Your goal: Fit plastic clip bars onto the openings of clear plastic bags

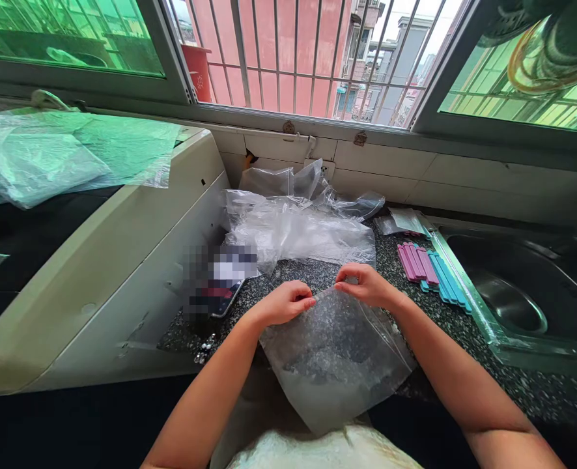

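A clear plastic bag (337,365) hangs over the front edge of the speckled countertop, its top edge pinched at two places. My left hand (288,302) grips that edge between thumb and fingers. A short way to the right, my right hand (364,284) pinches the same edge, fingers curled. Behind both hands lies a heap of crumpled clear plastic bags (308,228). Pink sealing clips (417,264) and teal sealing clips (447,280) lie in rows to the right of my right hand.
A phone (227,296), partly blurred out, lies left of my hands. A metal sink (488,339) is set in at the right, with small flat packets (406,221) near its back corner. A large pale appliance (161,260) with plastic sheeting (73,153) on top stands left. A barred window runs behind.
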Available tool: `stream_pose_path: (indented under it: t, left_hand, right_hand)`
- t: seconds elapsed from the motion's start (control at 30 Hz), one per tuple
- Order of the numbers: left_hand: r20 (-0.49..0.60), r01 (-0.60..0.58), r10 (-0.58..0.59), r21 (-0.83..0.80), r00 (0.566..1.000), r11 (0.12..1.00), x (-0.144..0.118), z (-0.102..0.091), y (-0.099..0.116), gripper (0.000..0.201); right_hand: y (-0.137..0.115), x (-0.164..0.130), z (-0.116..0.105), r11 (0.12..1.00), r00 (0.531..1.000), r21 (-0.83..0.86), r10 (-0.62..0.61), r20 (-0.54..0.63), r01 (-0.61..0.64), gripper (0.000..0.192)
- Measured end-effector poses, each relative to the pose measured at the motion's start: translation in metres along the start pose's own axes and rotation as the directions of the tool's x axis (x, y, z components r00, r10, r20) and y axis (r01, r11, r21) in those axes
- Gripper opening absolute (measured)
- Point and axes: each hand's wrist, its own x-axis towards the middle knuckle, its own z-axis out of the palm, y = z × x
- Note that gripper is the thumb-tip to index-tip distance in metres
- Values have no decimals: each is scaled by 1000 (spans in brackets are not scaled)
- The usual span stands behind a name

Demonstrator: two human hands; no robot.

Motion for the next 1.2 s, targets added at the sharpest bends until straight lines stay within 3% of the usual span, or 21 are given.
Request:
stream_pose_path:
  t: [0.3,0.67,0.83,1.2]
  left_hand:
    - [-57,-7,4,-50,998,999,-2,-4,-1,24]
    - [-58,6,-9,-68,998,998,1,-1,-3,31]
    - [-69,22,-35,-189,997,982,7,4,-1,24]
    - [-84,-2,-27,-325,996,946,8,6,-1,28]
  right_hand:
    - [13,-1,-11,933,969,261,236,73,-247,34]
    - [-3,3,-7,969,988,195,156,-17,-149,28]
    - [-6,5,-2,977,990,172,135,-42,-126,26]
    - [-6,8,2,967,988,202,157,-3,-153,23]
